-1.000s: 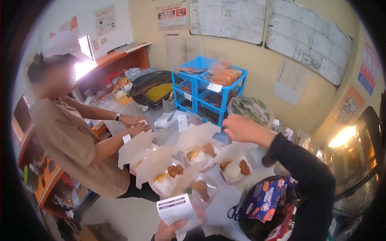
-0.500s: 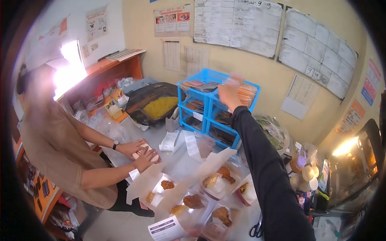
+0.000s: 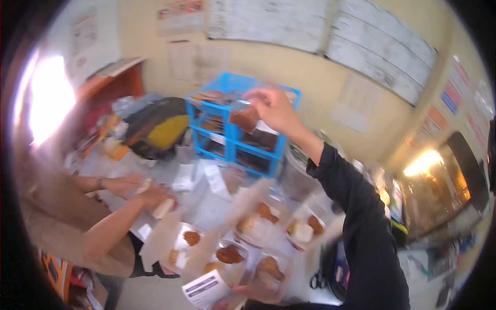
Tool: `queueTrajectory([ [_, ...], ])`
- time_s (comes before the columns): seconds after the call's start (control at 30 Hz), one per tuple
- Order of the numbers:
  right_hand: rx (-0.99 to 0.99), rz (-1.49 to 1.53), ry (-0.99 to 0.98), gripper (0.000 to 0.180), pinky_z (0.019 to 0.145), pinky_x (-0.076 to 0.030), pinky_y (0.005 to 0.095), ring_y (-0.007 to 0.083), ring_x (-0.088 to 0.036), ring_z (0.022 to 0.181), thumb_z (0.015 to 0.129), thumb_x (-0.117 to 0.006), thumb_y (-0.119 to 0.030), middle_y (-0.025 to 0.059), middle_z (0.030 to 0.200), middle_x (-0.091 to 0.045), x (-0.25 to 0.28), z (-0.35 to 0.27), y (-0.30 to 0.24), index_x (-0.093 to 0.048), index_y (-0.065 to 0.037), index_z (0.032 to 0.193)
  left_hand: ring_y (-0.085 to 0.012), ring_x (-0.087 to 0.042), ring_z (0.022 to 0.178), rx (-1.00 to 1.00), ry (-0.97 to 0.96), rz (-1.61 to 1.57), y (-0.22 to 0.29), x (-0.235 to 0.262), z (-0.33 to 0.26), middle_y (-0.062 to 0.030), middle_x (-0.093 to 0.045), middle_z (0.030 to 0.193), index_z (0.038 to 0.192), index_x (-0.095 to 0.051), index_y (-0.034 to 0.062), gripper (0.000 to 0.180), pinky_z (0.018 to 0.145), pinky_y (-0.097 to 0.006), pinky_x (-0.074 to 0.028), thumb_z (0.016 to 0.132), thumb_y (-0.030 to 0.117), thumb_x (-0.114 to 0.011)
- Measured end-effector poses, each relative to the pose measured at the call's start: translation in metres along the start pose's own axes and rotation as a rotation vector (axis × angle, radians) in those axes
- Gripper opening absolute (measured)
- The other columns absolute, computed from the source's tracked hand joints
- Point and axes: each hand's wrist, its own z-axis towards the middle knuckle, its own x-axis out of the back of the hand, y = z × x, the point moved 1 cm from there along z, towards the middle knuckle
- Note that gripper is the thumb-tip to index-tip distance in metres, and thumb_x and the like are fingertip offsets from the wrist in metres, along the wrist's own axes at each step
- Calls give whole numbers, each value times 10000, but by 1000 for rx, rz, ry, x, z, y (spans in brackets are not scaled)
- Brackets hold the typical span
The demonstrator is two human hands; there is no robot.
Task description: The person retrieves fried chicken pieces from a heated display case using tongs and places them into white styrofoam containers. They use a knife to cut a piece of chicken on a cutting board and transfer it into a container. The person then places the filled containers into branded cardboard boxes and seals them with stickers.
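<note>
Raised in front of the blue basket rack (image 3: pixel 232 116), my right hand (image 3: pixel 274 106) pinches a small reddish-brown sauce packet (image 3: pixel 244 120). At the lower edge my left hand (image 3: pixel 233 295) shows only in part, its fingers closed at the side of a printed paper slip (image 3: pixel 206 289). Just above it stand open paper meal boxes, among them one with fried chicken (image 3: pixel 230 253) and a nearer one with another fried piece (image 3: pixel 270 268). Farther back are a box with chicken and yellow food (image 3: pixel 253 225) and one with white rice (image 3: pixel 300 231).
At the left a co-worker's hands (image 3: pixel 150 196) hold a small carton. Behind lies a dark container of yellow food (image 3: pixel 168 132). Paper receipts (image 3: pixel 217 181) lie mid-table. A lit glass warmer (image 3: pixel 439 181) stands right, with scissors (image 3: pixel 318 280) near my right sleeve.
My right hand has come away from the packets in the rack's top with a sauce packet hanging from its fingers. The whole view has shifted; the co-worker's hands remain at the carton.
</note>
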Motion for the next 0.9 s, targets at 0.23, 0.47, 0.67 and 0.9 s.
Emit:
queueTrajectory([
  [0.23, -83, -275, -432, 185, 712, -574, 286, 133, -686, 834, 1008, -525, -121, 64, 1055, -670, 207, -189, -87, -633, -13, 1113, -287, -628, 833, -59, -136, 39, -6, -31, 3, -226, -669, 1031, 1149, -608, -59, 337, 714, -380, -517, 897, 163, -581],
  [0.47, -1132, -307, 198, 170, 591, -587, 275, 128, -674, 762, 1001, -543, -167, 63, 930, -654, 337, -409, -152, -605, -22, 1064, -337, -657, 912, -31, -134, 94, -21, -65, -9, -279, -644, 1095, 1204, -584, -86, 385, 719, -412, -552, 877, 116, -604],
  [0.67, -1154, -249, 145, 141, 626, -583, 286, 144, -671, 811, 1012, -497, -124, 74, 971, -676, 334, -509, -89, -550, -57, 1124, -355, -669, 947, 122, -67, 183, -38, -97, -33, -275, -654, 1095, 1182, -624, -59, 293, 816, -433, -561, 904, 35, -624],
  [0.9, -931, -257, 48, 145, 737, -544, 450, 372, -681, 879, 962, -502, -91, 204, 963, -685, 296, -538, 3, -503, 1, 1074, -370, -672, 963, -587, -575, 1133, -56, -116, -25, -233, -681, 1094, 1165, -633, -73, 293, 841, -476, -546, 912, 73, -626],
])
